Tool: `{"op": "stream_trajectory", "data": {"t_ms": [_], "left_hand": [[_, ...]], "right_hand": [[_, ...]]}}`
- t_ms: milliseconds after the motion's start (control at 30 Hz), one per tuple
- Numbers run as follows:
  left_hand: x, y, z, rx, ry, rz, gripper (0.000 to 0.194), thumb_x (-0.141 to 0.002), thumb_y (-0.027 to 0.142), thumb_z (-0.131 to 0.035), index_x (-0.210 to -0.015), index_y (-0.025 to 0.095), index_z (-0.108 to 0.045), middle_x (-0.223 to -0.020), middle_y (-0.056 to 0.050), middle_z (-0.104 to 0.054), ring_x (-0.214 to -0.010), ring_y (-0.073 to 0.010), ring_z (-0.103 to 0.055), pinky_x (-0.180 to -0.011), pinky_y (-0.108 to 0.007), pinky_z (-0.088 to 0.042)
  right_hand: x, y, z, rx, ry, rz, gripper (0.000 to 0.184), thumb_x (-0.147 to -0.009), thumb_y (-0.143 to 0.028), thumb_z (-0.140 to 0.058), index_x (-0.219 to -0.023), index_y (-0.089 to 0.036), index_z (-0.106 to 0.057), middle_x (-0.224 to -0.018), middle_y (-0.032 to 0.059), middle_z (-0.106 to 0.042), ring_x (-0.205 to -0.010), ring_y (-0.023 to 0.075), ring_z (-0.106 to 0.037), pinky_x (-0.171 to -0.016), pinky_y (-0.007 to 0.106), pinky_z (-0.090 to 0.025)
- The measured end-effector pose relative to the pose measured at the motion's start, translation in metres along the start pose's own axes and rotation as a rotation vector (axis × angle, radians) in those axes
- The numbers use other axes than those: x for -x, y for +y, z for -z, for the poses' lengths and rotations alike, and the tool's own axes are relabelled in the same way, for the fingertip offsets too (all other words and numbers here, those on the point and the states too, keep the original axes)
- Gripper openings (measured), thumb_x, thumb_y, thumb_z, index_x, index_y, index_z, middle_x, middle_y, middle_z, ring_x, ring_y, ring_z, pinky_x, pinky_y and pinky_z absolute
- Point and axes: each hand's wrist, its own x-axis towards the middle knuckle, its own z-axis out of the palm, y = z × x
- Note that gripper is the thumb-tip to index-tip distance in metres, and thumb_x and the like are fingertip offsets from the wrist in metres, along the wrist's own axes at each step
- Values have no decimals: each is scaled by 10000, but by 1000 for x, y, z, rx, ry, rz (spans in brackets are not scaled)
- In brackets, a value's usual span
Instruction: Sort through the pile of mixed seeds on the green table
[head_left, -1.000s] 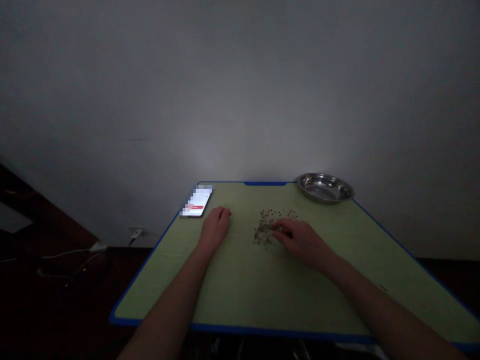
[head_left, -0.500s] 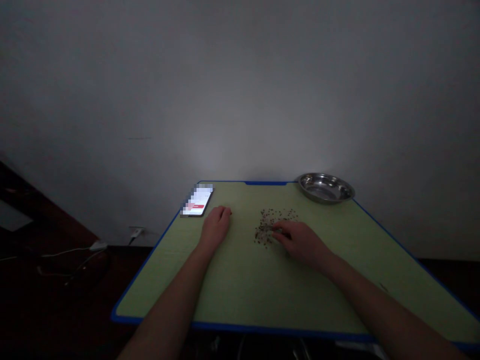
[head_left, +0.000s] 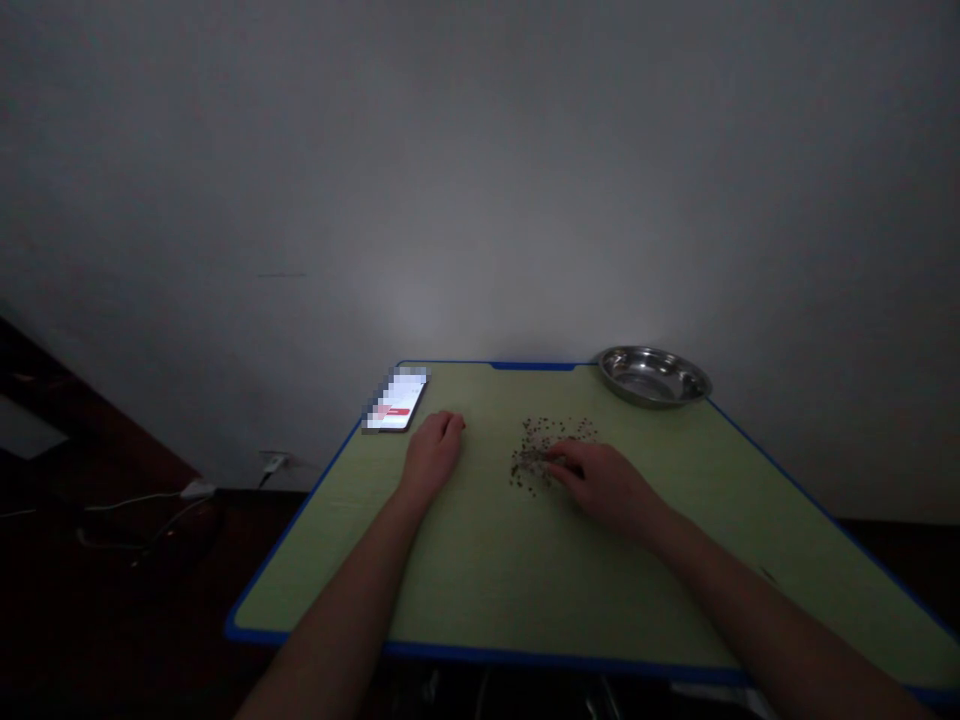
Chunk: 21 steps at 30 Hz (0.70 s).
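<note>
A loose patch of small dark bits mixed with pale ones (head_left: 534, 461), like seeds or grains, lies spread on the light green tabletop (head_left: 480, 570). Over its right side is my right hand (head_left: 600, 480), thumb and forefinger brought together in a pinch at the bits. Whatever sits between those fingertips is too small and dim to make out. My left hand (head_left: 433, 450) rests on the table left of the patch, apart from it, with its fingers curled in and nothing visible in them.
A shiny metal bowl (head_left: 652, 378) stands at the table's back right corner. Near the back left edge lies a phone (head_left: 401, 400) with a lit screen. Blue edging (head_left: 525, 655) borders the table, and a wall rises behind it. Cables and a plug (head_left: 274, 464) are at the left.
Almost nothing differs. My right hand stays at the bits with only a slight shift of the fingers, and my left hand keeps its place. The whole view has shifted very slightly.
</note>
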Motion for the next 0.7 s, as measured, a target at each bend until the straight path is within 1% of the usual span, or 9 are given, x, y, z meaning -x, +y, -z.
{"op": "stream_trajectory", "data": {"t_ms": [133,233,333,500,600,700], "left_hand": [[-1,-1,-1,9,-8,2,340,-851,381,-309,-774,185,-575,-855,-69,-620,-857,-204,-554,-804,-335,-421],[-1,0,-1,11,-4,-1,330,-852,371,-311,-772,186,-572,-860,-70,-622,-864,-205,-554,-806,-335,-422],[-1,1,-1,12,-6,0,330,-853,370,-313,-770,182,-571,-859,-68,-621,-865,-204,-554,-805,-333,-423],[-1,0,0,-9,-1,-16,333,-856,366,-308,-765,183,-571,-849,-69,-621,-850,-201,-557,-785,-329,-422],[0,0,0,-15,1,-10,327,-853,363,-309,-754,185,-566,-833,-66,-616,-840,-197,-556,-773,-322,-422],[-1,-1,0,-7,-3,-6,328,-851,371,-308,-760,188,-564,-833,-63,-614,-839,-196,-553,-766,-316,-422]], "right_hand": [[-1,2,-2,53,21,-30,250,-864,-312,-500,-1013,-211,-674,-923,66,-721,-824,216,-644,-733,317,-440],[-4,6,-2,61,28,-52,246,-864,-321,-501,-1002,-209,-672,-902,69,-720,-803,207,-647,-718,306,-441],[-11,7,-3,58,4,-22,247,-871,-339,-496,-1001,-215,-665,-876,55,-719,-779,192,-644,-699,288,-433],[-25,-2,-2,150,-51,27,208,-865,-319,-504,-943,-231,-675,-859,47,-716,-771,190,-631,-664,273,-400],[-32,-6,-2,130,-90,70,198,-857,-292,-516,-952,-224,-676,-874,47,-713,-767,181,-624,-666,267,-389],[-34,-9,-2,95,-134,120,178,-846,-294,-534,-918,-220,-680,-848,40,-708,-737,171,-614,-646,258,-382]]}}
